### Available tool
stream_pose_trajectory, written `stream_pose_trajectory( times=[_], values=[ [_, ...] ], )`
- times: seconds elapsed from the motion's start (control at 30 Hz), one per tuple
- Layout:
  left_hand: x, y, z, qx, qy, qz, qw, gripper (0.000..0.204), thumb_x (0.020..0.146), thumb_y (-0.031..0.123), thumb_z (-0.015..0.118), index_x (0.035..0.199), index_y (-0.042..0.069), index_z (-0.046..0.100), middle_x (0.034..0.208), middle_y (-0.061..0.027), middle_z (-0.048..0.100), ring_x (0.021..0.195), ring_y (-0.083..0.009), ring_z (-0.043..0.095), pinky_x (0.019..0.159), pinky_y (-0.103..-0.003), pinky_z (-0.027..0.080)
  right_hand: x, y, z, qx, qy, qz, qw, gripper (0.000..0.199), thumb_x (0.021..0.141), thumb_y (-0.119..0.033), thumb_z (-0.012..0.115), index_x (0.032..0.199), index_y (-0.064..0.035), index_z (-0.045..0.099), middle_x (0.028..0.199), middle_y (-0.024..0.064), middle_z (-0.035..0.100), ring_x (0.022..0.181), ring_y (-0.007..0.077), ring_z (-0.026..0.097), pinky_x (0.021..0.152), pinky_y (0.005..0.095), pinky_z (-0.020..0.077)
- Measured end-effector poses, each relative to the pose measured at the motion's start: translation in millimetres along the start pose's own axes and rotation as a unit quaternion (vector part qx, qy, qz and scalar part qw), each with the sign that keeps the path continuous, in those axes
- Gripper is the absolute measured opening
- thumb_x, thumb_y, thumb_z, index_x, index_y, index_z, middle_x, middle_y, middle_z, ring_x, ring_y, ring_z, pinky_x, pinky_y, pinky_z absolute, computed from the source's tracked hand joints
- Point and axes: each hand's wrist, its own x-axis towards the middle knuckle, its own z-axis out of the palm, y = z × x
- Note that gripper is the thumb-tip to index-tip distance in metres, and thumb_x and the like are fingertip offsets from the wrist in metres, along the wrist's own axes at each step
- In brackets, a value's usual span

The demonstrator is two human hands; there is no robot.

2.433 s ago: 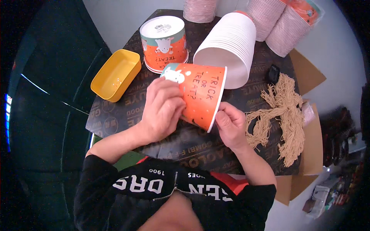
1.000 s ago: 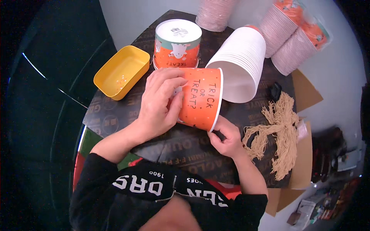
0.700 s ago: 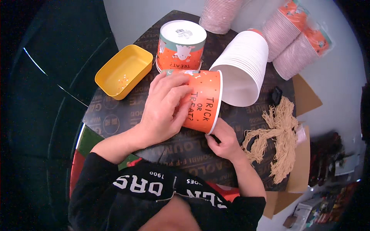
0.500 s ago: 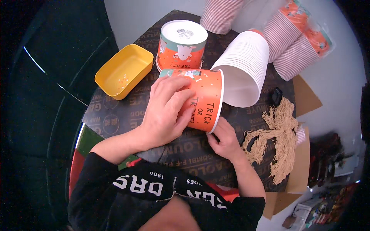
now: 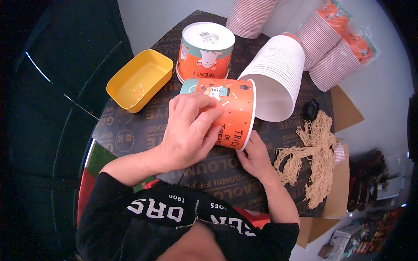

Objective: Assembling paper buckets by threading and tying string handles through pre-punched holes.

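An orange paper bucket [image 5: 237,102] with a teal band, white rim and cartoon print lies on its side in front of me, its mouth turned to the right. My left hand [image 5: 191,124] rests over its wall with curled fingers pressed against it. At the near part of the rim my right hand [image 5: 254,156] grips the bucket, its fingertips partly hidden behind the rim. Just beyond stands a matching bucket [image 5: 207,48], upside down with its white base up. A nested stack of white-lined paper buckets [image 5: 278,74] lies to the right, its open end facing me.
A yellow plastic tub [image 5: 124,71] with small pale and orange bits sits at the left. Bundles of tan cords [image 5: 320,148] lie on the right beside a black object [image 5: 312,108]. Wrapped bucket stacks [image 5: 322,32] fill the far right. A cardboard box [image 5: 339,191] stands beyond the dark tabletop [image 5: 209,178].
The held bucket has rolled toward me about its axis, so its lettering sits lower and more cartoon print shows on top. It has also shifted slightly right. Both hands keep hold.
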Motion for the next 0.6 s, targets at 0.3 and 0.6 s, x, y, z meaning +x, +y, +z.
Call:
stream_pose_trajectory(
  times=[0.3,0.6],
  values=[
    [-2.9,1.1,0.3,0.0,-0.003,0.003,1.0,0.047,0.066,-0.002,0.075,0.11,0.004,0.061,0.11,-0.0136,0.058,0.099,-0.031,0.058,0.083,-0.043,0.042,-0.5,2.9,0.0,-0.009,-0.013,0.006,1.0,0.031,0.07,0.008,0.068,0.1,0.0,0.063,0.106,0.0144,0.062,0.098,0.0353,0.058,0.085,0.0427,0.0501],
    [-7.2,4.0,4.8,-0.021,-0.011,-0.001,1.0,0.051,0.069,-0.001,0.075,0.118,-0.001,0.061,0.126,-0.0201,0.058,0.092,-0.0317,0.06,0.077,-0.04,0.046,-0.9,6.0,-0.3,-0.068,-0.02,0.006,0.997,0.029,0.074,0.005,0.068,0.101,-0.0026,0.065,0.108,0.0121,0.063,0.102,0.033,0.059,0.087,0.0411,0.049]
  ],
)
